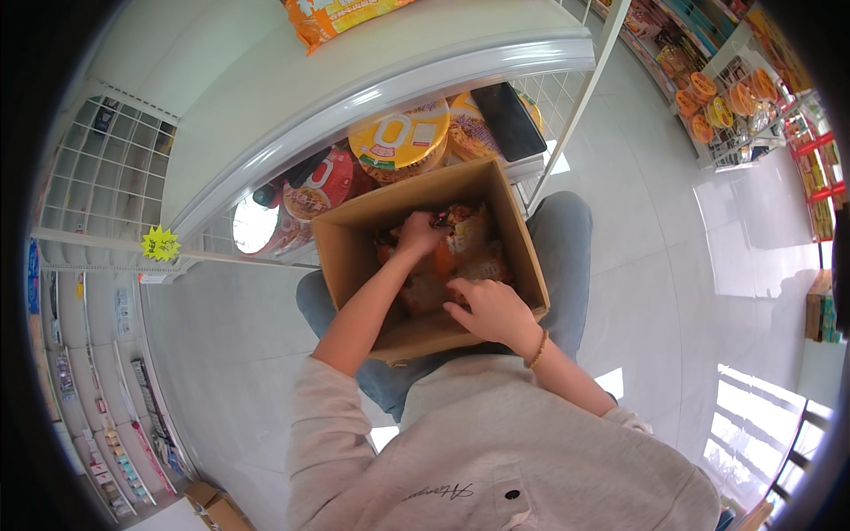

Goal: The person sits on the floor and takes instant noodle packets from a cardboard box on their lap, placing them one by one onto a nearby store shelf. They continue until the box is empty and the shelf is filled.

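An open cardboard box [348, 255] rests on my lap, between my knees and a low store shelf. Orange plastic-wrapped food packets [465, 249] lie in the bottom of it. My left hand [423, 232] reaches deep inside, with its fingers bent down against the packets near the far wall. A small dark and pink item shows at those fingertips, too small to identify, and whether the hand grips anything is hidden. Over the near right part of the box is my right hand [488, 306], thumb and fingers apart and nothing visibly held. A beaded bracelet circles that wrist.
Instant noodle bowls, a yellow one [398, 139] and a red one [322, 182], stand on the shelf just beyond the box. A black smartphone [510, 123] lies on another bowl. Above runs a shelf edge [398, 83] with an orange packet [339, 16] on its board.
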Tool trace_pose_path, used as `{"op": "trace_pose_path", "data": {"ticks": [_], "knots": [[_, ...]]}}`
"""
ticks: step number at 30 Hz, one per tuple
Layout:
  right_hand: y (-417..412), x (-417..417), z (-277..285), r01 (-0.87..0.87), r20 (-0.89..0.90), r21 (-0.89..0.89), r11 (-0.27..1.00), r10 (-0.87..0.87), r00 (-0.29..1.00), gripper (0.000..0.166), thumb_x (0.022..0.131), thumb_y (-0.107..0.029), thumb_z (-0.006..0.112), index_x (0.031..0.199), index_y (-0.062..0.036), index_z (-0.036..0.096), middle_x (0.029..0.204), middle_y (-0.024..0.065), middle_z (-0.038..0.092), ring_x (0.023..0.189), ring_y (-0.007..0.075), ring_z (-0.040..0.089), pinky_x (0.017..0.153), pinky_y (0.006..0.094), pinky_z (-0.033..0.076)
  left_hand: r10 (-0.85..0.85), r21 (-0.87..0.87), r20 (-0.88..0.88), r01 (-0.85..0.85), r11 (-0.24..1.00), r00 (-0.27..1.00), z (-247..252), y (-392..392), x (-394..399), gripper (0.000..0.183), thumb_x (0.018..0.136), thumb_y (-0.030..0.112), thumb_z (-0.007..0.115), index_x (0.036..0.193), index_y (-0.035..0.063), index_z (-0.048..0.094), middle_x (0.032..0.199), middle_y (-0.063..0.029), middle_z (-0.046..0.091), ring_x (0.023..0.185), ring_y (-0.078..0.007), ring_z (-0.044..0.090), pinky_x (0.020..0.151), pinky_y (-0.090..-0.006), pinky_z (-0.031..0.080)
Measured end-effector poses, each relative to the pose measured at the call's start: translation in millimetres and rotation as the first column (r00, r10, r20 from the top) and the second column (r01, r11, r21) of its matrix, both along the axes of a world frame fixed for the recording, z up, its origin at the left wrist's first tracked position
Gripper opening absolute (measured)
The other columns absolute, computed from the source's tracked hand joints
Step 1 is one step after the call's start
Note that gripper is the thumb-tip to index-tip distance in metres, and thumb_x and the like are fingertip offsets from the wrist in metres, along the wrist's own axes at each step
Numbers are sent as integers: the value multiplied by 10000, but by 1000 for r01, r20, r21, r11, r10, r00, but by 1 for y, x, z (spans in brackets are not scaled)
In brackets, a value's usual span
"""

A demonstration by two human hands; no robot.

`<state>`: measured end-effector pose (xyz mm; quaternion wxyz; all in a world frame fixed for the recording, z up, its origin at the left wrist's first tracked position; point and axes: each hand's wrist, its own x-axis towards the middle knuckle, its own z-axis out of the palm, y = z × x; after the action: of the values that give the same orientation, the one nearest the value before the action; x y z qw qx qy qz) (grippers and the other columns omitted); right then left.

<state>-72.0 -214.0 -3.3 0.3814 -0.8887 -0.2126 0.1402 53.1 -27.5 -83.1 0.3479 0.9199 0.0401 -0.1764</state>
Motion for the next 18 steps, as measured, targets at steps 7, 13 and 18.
{"op": "trace_pose_path", "data": {"ticks": [7,13,18], "knots": [[4,1,5,196,10,89,977,-197,980,565,902,-306,688,1325,33,530,1059,263,673,998,402,663,847,472,547,-56,-96,172,73,993,984,105,27,-29,268,799,175,819,898,-45,704,760,-151,694,700,-149,667,676,-304,525],[-1,18,2,440,-182,407,801,-401,898,995,845,-365,815,1552,53,252,1341,311,580,1292,393,559,1072,379,446,192,-579,135,-80,811,972,113,74,-68,174,785,-4,811,927,-43,717,841,12,706,760,-46,604,697,-236,509],[2,37,4,306,-223,735,605,-211,952,843,857,-192,816,1542,-29,353,1366,172,613,1291,243,556,1107,346,419,207,-802,127,-22,597,970,92,96,-82,324,717,-124,781,1015,-28,698,900,-2,693,818,-64,628,739,-235,512]]}}
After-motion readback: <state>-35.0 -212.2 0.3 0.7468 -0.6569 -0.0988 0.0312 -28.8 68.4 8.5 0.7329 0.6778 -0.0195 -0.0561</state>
